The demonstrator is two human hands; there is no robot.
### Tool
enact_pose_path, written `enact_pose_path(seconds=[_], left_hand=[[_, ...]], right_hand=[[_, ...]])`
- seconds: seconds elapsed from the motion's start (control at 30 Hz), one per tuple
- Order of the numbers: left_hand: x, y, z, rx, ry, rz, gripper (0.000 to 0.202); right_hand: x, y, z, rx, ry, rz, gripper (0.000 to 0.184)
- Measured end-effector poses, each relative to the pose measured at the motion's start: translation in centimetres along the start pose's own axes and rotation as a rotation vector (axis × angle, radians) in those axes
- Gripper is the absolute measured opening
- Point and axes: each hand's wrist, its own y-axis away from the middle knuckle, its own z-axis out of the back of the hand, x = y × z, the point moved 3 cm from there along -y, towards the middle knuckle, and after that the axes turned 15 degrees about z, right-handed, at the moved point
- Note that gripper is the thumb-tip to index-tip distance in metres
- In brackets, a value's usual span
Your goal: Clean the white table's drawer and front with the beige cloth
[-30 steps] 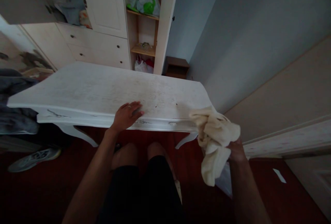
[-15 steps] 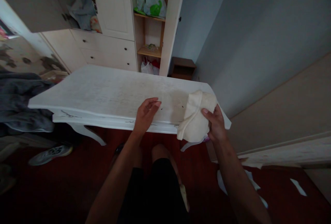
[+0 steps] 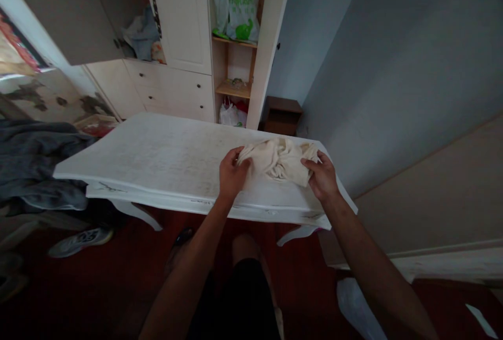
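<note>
A cream cloth (image 3: 281, 159), bunched and wrinkled in its middle, stretches between my two hands over the right part of a white table (image 3: 168, 146). My left hand (image 3: 234, 172) pinches its left end between thumb and fingers. At the other end, my right hand (image 3: 323, 176) grips the cloth, thumb on top. Whether the cloth's underside rests on the tabletop is hard to tell. Greyish smudges mark the table's white surface.
Behind the table stands a white cabinet (image 3: 178, 20) with an open door and plastic bags (image 3: 240, 12) on a shelf. A small brown box-like stand (image 3: 283, 112) is by the wall. Grey fabric (image 3: 35, 156) lies at the left, above a shoe (image 3: 80, 241) on the floor.
My left hand, empty before, has taken hold of the cloth's left end. The cloth, folded and hanging over the table's front edge before, is now bunched and spread sideways above the tabletop.
</note>
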Motion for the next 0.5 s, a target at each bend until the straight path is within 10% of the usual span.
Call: enact_pose_path(seconds=[0.23, 0.5], left_hand=[[-2.5, -3.2, 4.7, -0.292, -0.341, -0.185, 0.044], [-5.3, -5.5, 5.5, -0.332, -0.868, -0.209, 0.062]], right_hand=[[0.5, -5.7, 3.9, -0.061, -0.047, 0.049, 0.054], [6.1, -12.4, -0.3, 0.114, -0.052, 0.182, 0.052]])
